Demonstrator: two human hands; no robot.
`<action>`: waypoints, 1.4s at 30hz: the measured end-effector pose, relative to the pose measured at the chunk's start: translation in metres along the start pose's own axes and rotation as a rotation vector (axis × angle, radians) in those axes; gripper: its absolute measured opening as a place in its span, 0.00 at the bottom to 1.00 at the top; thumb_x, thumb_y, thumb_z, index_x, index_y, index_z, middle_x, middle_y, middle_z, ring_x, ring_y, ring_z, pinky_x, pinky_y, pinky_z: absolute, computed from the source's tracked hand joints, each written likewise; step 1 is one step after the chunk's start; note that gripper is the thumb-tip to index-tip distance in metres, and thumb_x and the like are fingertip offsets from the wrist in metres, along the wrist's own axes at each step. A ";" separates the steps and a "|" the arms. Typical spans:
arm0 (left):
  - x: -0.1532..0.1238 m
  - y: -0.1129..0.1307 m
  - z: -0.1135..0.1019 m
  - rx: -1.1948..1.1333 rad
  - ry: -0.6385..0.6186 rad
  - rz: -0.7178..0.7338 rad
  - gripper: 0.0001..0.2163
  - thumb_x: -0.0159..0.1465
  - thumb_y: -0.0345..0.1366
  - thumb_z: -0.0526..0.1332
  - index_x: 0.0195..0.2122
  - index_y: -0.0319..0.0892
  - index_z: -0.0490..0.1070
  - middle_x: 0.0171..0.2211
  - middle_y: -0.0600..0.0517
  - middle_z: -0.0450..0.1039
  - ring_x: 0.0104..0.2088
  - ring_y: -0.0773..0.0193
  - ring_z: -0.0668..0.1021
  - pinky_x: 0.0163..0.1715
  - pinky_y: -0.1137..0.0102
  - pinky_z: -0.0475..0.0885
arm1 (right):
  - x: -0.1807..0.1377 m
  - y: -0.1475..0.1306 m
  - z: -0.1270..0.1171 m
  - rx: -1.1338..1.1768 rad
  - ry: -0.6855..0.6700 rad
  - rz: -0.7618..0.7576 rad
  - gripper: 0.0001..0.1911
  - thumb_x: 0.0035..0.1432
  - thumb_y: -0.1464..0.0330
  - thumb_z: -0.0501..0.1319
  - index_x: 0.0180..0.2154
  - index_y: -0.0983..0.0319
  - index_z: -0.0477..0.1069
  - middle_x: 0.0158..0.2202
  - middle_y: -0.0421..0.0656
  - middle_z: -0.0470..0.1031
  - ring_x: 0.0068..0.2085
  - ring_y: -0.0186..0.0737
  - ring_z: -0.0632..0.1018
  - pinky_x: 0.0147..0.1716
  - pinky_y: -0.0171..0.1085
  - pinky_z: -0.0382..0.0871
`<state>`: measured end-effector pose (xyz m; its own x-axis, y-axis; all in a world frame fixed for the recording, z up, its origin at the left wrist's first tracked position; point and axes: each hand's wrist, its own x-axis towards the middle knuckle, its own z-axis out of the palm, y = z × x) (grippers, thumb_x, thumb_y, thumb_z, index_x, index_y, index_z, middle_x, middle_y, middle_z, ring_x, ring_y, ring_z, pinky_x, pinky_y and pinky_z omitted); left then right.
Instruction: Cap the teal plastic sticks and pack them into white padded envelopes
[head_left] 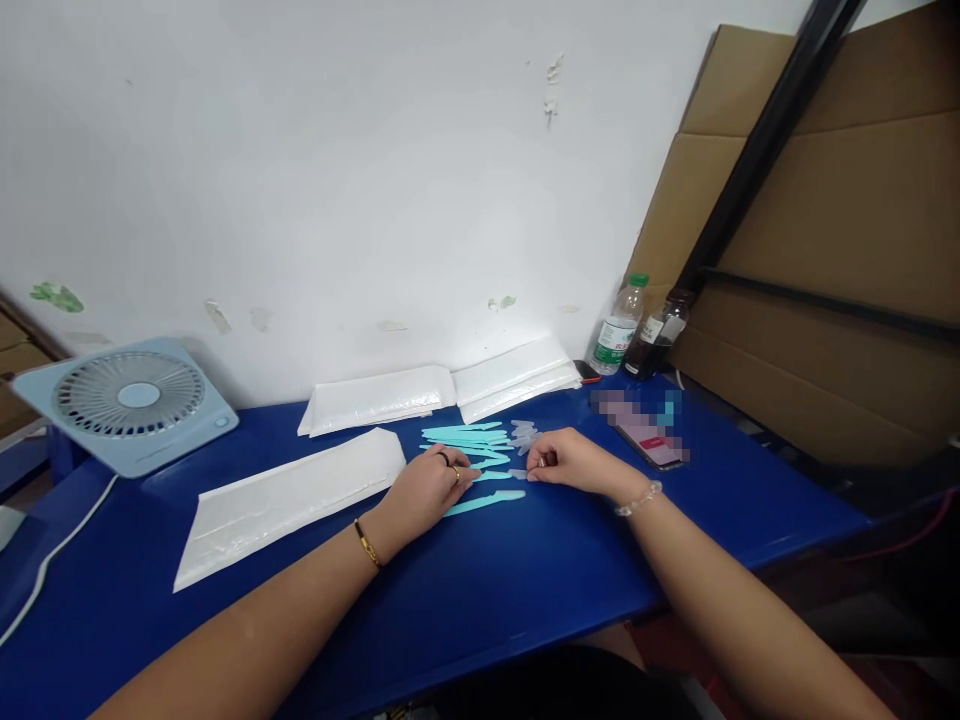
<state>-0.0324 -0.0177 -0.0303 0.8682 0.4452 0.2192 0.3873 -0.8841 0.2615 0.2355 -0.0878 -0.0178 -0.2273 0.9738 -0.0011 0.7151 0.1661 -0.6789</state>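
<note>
My left hand (436,487) is closed on a turquoise eyebrow razor (495,475), whose blade end points right. My right hand (566,462) pinches a small clear plastic cap (518,474) at the tip of that razor. Whether the cap is on the blade or just touching it, I cannot tell. Behind my hands lies a loose pile of turquoise razors (469,436), with several clear caps (523,432) to its right. Nearer to me, a single razor (484,503) lies on the blue table with a paler end that looks capped.
White padded mailers lie left (300,500) and at the back (382,397) of the blue table (525,590). A light blue fan (139,395) stands far left. A phone (645,435), a water bottle (619,330) and a dark drink bottle (658,340) are at right, beside cardboard (825,250).
</note>
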 end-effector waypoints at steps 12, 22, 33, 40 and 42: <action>-0.002 0.000 -0.004 -0.177 0.058 -0.060 0.14 0.67 0.40 0.53 0.50 0.47 0.71 0.46 0.48 0.71 0.46 0.60 0.72 0.46 0.65 0.69 | 0.003 -0.009 0.007 -0.164 0.037 -0.056 0.10 0.54 0.61 0.63 0.29 0.62 0.73 0.27 0.40 0.73 0.27 0.34 0.71 0.25 0.33 0.61; 0.001 -0.004 -0.001 -0.253 0.053 -0.123 0.09 0.65 0.39 0.55 0.37 0.44 0.74 0.39 0.50 0.72 0.42 0.61 0.72 0.43 0.66 0.68 | 0.007 -0.007 0.011 -0.122 0.030 -0.087 0.12 0.55 0.59 0.63 0.30 0.62 0.74 0.26 0.40 0.73 0.27 0.33 0.70 0.25 0.32 0.61; 0.002 -0.005 0.001 -0.311 0.068 -0.251 0.08 0.61 0.42 0.59 0.32 0.42 0.70 0.35 0.51 0.71 0.37 0.62 0.72 0.37 0.68 0.67 | 0.005 -0.008 0.013 -0.012 -0.010 0.006 0.14 0.50 0.57 0.66 0.28 0.62 0.74 0.26 0.41 0.75 0.27 0.34 0.72 0.24 0.32 0.62; 0.002 -0.008 0.002 -0.325 0.064 -0.252 0.08 0.60 0.40 0.60 0.30 0.42 0.70 0.34 0.51 0.71 0.35 0.62 0.72 0.37 0.68 0.67 | 0.006 -0.008 0.015 -0.041 0.026 -0.093 0.11 0.54 0.60 0.63 0.30 0.61 0.77 0.29 0.42 0.76 0.30 0.35 0.73 0.27 0.33 0.65; 0.003 -0.009 0.003 -0.331 0.057 -0.251 0.08 0.60 0.40 0.60 0.29 0.42 0.70 0.34 0.52 0.71 0.36 0.62 0.73 0.37 0.68 0.67 | 0.009 -0.009 0.020 -0.058 0.057 -0.131 0.10 0.54 0.61 0.64 0.28 0.60 0.77 0.27 0.41 0.75 0.29 0.35 0.73 0.28 0.34 0.65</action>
<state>-0.0324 -0.0086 -0.0351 0.7375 0.6562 0.1596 0.4560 -0.6581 0.5991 0.2134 -0.0833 -0.0260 -0.2841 0.9502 0.1277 0.7192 0.2993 -0.6271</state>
